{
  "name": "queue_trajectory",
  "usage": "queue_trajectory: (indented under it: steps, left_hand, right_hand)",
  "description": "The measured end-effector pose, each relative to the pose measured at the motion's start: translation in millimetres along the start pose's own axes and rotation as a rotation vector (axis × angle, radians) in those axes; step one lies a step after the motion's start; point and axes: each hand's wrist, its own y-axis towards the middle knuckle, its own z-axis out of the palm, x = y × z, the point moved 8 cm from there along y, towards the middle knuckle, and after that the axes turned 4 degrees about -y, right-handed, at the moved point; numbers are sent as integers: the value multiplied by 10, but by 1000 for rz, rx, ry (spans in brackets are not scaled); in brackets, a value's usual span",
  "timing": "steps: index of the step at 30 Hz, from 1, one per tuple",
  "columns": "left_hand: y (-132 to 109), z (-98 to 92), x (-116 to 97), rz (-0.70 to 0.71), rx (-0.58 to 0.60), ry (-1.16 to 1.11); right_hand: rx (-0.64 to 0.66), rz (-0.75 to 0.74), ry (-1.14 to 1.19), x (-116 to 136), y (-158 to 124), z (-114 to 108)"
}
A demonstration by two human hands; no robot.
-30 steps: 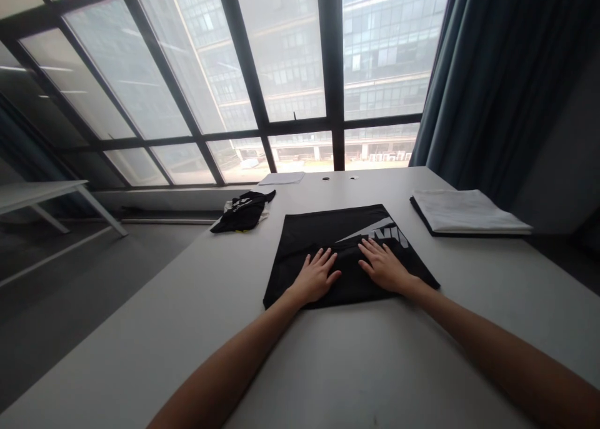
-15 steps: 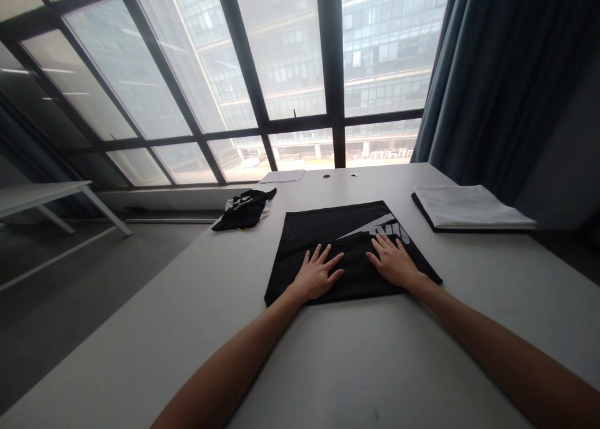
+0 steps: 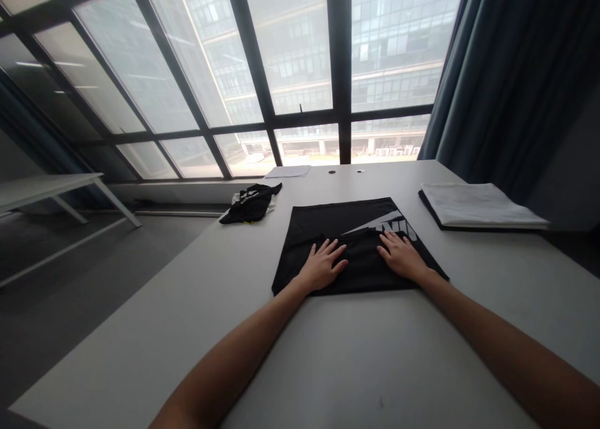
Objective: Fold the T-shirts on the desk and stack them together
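Observation:
In front of me a black garment, folded into a flat panel, lies on the white table. Part of a pale grey print shows at its upper right; a folded-over layer covers the rest. Palm down, my left hand rests on the left half of this layer with its fingers spread. On the right half lies my right hand, also flat, its fingertips beside the print. Neither hand grips the cloth. What exact kind of garment it is, I cannot tell.
At the right stands a folded stack of white cloth with black cloth beneath. A crumpled black garment with white lettering lies back left. White paper is near the far edge. Another table stands left, beyond a gap of floor.
The whole view has shifted slightly, so the scene sits a little further right and higher. Both hands stay flat on the black garment, their fingers slightly closer together.

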Motion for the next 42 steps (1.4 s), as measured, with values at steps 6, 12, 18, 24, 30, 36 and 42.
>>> queue_trajectory:
  steps: [6,12,18,24,30,36,42]
  left_hand:
    - [-169,-289,201,-94,-212,52]
    - [-276,-304,581,-193,-199,-160]
    - [-644,-944,965,-241,-510,-407]
    - [-1272,-766,1117,-383,-354,-363]
    - [-1402,-520,1075,-427,-269,-312]
    - [-1168,-775,933,-278,-323,-164]
    - [-418,-781,417,-94,-395,-84]
  right_hand:
    - [-12,7,3,-2,3,-8]
    - [-14,3,8,-3,-6,-11]
    - [-36,-3,14,4,-19,-29]
    - [-42,-4,10,12,-20,-23]
    - [-39,12,22,-6,-8,-61]
    - [-189,19,-55,286,-208,-447]
    - [-359,-212,-6,866,-388,-745]
